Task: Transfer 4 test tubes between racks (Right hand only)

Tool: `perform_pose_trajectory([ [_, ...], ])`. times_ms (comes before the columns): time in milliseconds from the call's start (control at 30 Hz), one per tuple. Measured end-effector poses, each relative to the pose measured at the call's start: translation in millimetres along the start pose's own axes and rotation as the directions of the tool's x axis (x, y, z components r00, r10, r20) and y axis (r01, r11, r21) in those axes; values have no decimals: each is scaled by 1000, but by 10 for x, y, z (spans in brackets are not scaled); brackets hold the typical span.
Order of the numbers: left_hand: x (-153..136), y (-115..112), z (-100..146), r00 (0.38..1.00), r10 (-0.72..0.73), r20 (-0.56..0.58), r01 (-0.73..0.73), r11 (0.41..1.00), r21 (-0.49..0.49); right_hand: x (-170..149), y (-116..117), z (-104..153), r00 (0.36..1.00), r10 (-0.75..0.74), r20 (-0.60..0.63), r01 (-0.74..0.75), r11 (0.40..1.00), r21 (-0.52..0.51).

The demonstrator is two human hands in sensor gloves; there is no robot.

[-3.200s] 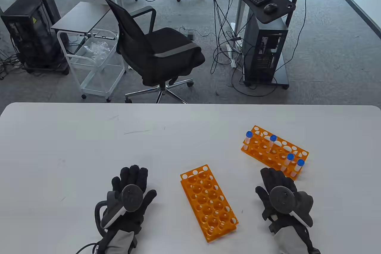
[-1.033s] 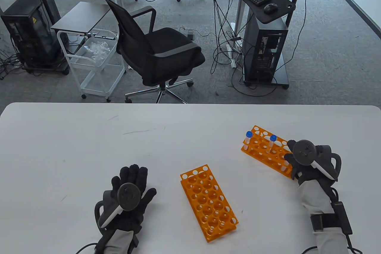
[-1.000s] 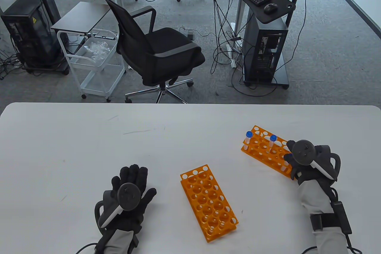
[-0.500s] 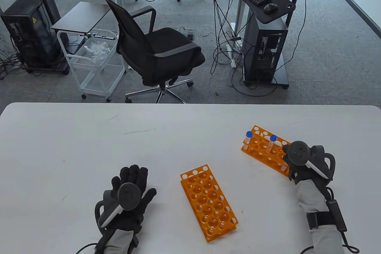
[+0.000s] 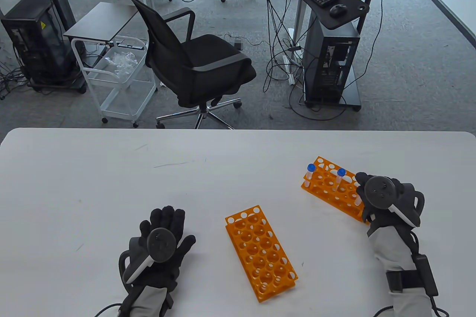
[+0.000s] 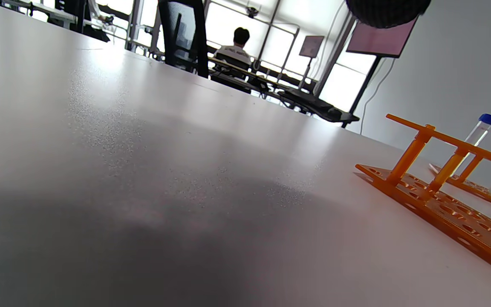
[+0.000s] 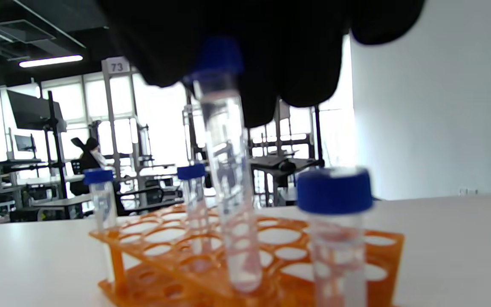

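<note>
Our right hand (image 5: 375, 198) grips a blue-capped test tube (image 7: 228, 179) by its top, its lower end still down in the far rack (image 5: 327, 185) on the table (image 5: 111, 183). Three more tubes stand in that rack. Our left hand (image 5: 161, 242) lies flat and spread, holding nothing, left of the near rack (image 5: 260, 250).

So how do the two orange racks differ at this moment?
The right rack carries blue-capped tubes, and the right hand is over its near end, gripping one tube by the cap; the middle rack holds none and is untouched. The right rack lies angled across the table; the middle rack runs more front to back. Both are orange with round holes.
</note>
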State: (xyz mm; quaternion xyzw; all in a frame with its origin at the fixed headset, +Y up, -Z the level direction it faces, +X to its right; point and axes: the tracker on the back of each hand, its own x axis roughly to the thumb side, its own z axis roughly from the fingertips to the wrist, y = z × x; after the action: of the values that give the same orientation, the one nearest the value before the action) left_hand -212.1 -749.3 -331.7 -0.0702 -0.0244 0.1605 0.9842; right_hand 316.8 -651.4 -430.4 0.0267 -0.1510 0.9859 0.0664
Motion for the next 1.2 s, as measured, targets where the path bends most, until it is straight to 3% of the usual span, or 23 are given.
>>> perform_pose_trajectory([
  [267,8,-1,0,1000,0,4,0,1000,-1,241,-186,80,996,-35,77,41,996,-80],
  [600,11,-3,1,1000,-2,5,2,1000,-1,766,-335,155,972,-89,219,117,987,-115],
  [1200,19,-11,3,1000,-5,13,5,1000,-1,1655,-181,282,896,-156,415,199,978,-63],
])
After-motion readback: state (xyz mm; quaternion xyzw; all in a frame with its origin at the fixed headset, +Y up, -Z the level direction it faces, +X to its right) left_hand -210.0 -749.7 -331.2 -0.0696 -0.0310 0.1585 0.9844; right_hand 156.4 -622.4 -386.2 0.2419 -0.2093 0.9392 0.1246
